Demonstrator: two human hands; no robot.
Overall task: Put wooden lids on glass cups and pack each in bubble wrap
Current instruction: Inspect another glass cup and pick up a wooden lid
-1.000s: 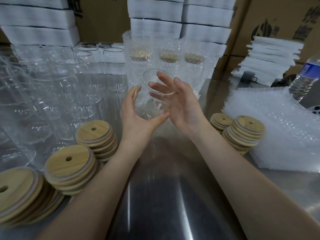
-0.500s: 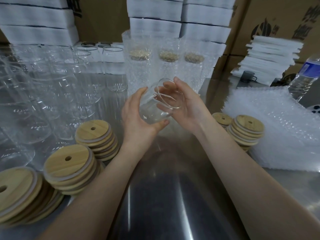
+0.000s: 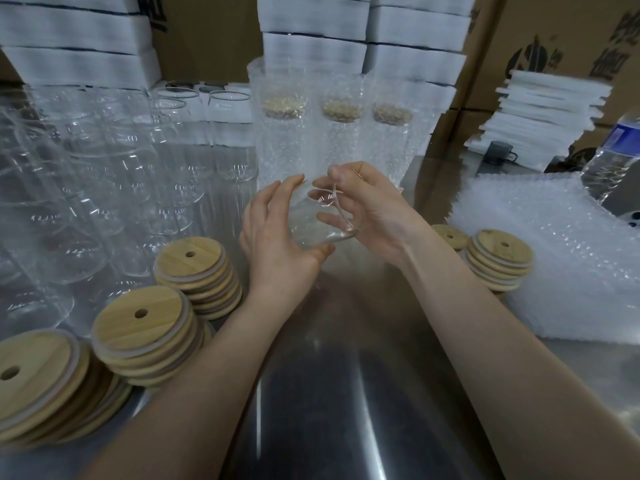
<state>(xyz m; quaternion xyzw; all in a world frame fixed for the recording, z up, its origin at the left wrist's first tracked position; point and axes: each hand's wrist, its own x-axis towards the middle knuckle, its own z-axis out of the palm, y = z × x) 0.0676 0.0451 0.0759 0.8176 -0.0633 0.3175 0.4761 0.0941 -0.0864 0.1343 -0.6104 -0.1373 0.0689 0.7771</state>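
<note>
Steel counter (image 3: 311, 410). A glass cup (image 3: 318, 223) lies tipped, mouth rightward: left hand (image 3: 277, 244) curls round its base, right hand (image 3: 374, 216) pinches its rim; wooden lids (image 3: 498, 261) stacked near either wrist.

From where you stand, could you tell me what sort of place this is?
Probably a warehouse packing station: printed cardboard cartons stand behind, and the steel table holds rows of glass cups, stacks of wooden lids and a pile of bubble wrap.
</note>
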